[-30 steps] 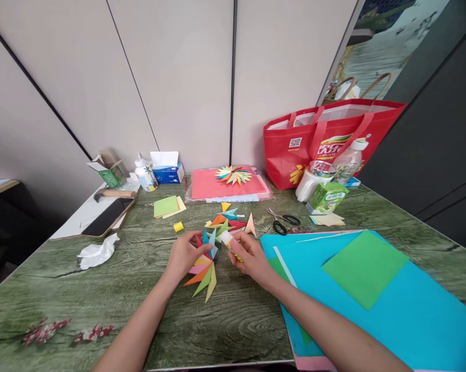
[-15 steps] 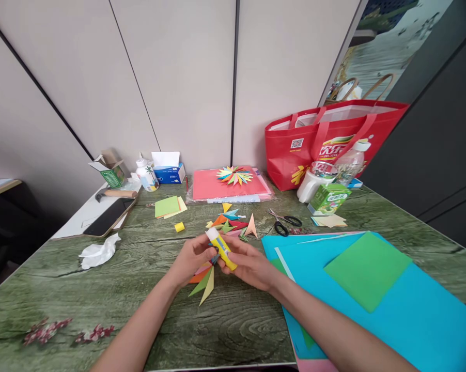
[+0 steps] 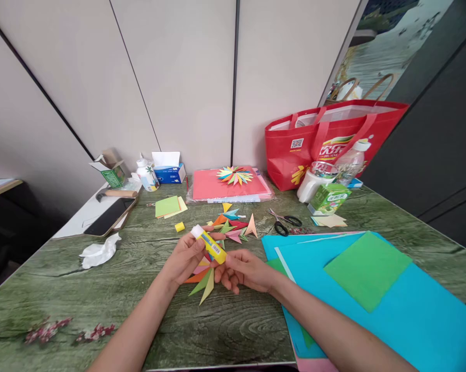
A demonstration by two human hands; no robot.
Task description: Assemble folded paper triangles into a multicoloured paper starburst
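Observation:
A yellow glue stick, uncapped with its white end up and to the left, is tilted between my hands. My left hand grips its upper part between thumb and fingers. The thumb and forefinger of my right hand pinch the bottom end. Under the hands lies a fan of folded paper pieces, orange, green, pale yellow and pink, partly hidden by my fingers. Just beyond are several loose folded paper pieces. The yellow cap lies to the left of them.
Black-handled scissors lie right of centre. Blue paper sheets with a green square cover the right side. A finished paper ring rests on the red pack behind. Crumpled tissue and a phone are left.
The glue stick has shifted slightly left and tipped flatter. My left hand has taken a fuller hold of it, and my right hand has slid to its bottom end.

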